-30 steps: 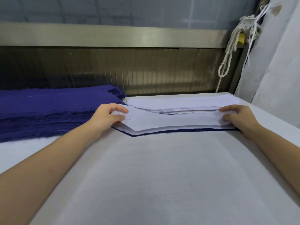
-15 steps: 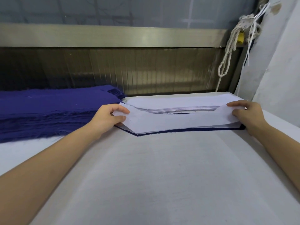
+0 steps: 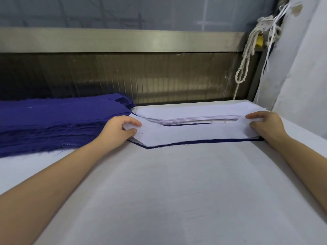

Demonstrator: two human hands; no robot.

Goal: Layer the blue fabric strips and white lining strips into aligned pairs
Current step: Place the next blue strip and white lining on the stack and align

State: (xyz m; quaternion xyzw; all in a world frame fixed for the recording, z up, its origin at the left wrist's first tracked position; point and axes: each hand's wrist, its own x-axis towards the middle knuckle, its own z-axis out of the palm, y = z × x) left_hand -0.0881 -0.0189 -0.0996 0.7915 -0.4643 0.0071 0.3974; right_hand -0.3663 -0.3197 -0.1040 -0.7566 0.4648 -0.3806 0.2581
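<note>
White lining strip (image 3: 194, 134) is now down flat on the blue fabric strip (image 3: 212, 140). A second ago it was bowed up in the middle between the hands; half a second ago the right end was being drawn outward. That slack is gone.

Left hand (image 3: 116, 131) pinches the left end of the lining, fingers on top and thumb at the near edge. Right hand (image 3: 267, 126) grips the right end the same way. Both are clamped on the lining; can't tell whether either also catches the blue layer underneath.

Position: the pair sits at the far side of the table (image 3: 177, 191), just in front of the white lining stack (image 3: 194, 112) and beside the blue strip stack (image 3: 53, 124), which lies to the left.

Alignment: a thin blue margin shows along the whole near edge and round the angled left corner, and a thinner blue line shows at the far edge. The margin looks fairly even, so my read is that this pair is close to registered. The right end is hidden by the hand, so I can't confirm it there.

Likely next: check the ends, release, then take the next blue strip. Risk: letting go unevenly could drag the lining off register.
</note>
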